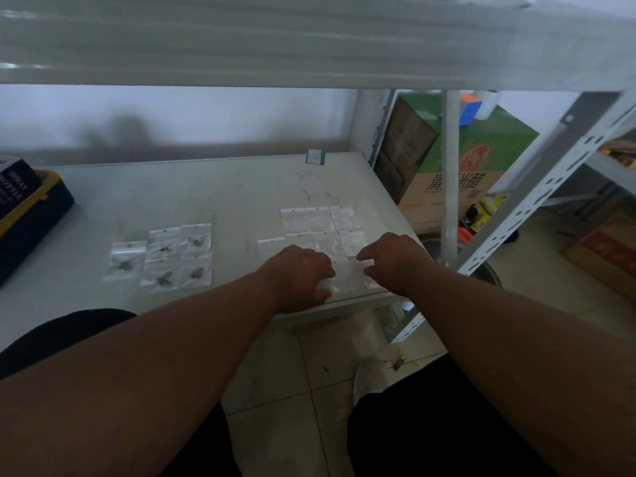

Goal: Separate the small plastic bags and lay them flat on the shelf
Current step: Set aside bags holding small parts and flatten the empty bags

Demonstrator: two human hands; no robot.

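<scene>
Now my left hand (303,275) and right hand (392,261) work the clear plastic bags (347,277) at the shelf's (223,194) front edge, at five o'clock; fingers curl onto the film, seemingly peeling one free; laid bags (320,220) sit flat at one o'clock so none overlap; my knuckles hide the fingertips, so I cannot tell the grip.

— What is lying on the shelf (223,194)?
— Filled bags (165,258) are lying toward the left, and empty bags (318,220) are lying in rows toward the right front corner.
— And the hands?
— The left hand (299,273) and right hand (392,261) are resting just in front of those rows, with a bag (347,275) lying between them
— Anything else?
— A box (31,215) is sitting at the far left edge
</scene>
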